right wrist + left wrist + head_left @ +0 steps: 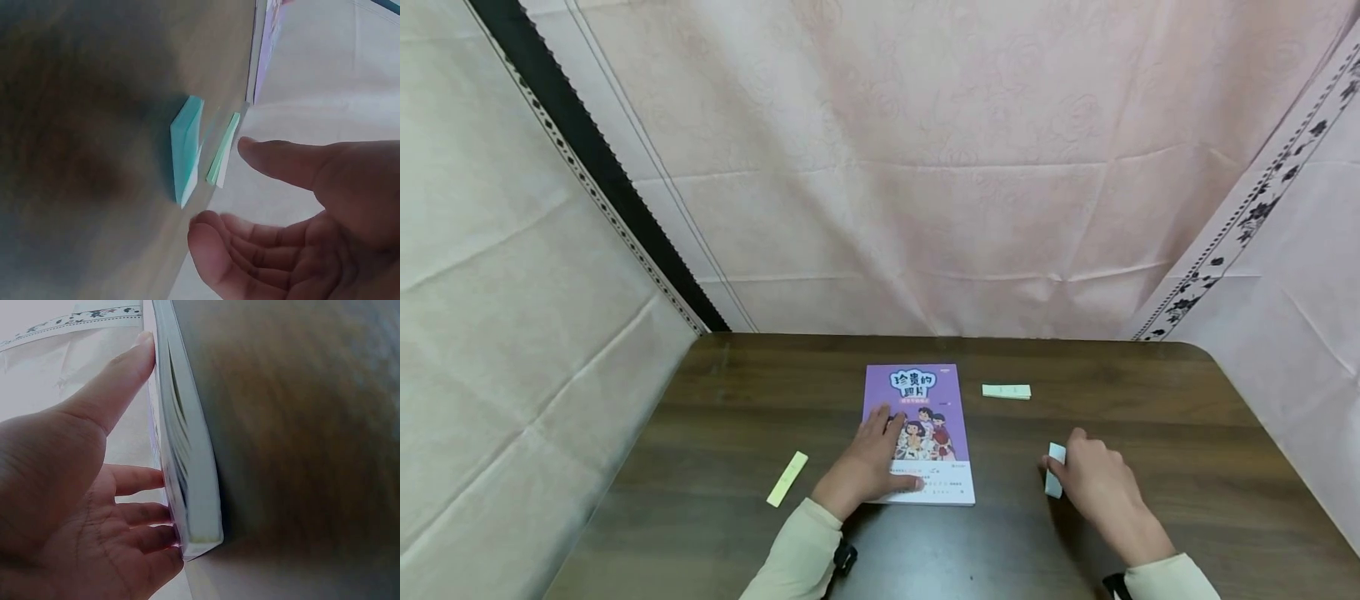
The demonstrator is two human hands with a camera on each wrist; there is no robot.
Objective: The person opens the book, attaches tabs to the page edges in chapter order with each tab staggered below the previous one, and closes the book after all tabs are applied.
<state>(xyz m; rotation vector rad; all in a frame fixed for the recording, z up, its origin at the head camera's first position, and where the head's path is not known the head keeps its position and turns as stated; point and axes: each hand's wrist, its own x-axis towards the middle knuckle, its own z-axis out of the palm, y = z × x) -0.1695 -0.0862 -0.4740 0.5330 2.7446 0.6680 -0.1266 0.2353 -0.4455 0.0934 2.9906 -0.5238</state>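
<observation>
one book (929,433) under left hand (867,463)

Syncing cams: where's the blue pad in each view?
Head: blue pad lower right, by the right hand.
Left wrist: not in it.
Right wrist: just left of centre.
Shared landmark: book; low centre in head, near the middle in left wrist, at the top edge in right wrist.

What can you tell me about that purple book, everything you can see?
The book looks like a paperback with a paper cover, purple above and white below. Near the top, Chinese characters sit in a cloud shape; cartoon people are printed beneath. It lies closed, front up, on the brown table; the left wrist view shows gaps between its pages. The left hand rests on the cover's left side.
</observation>
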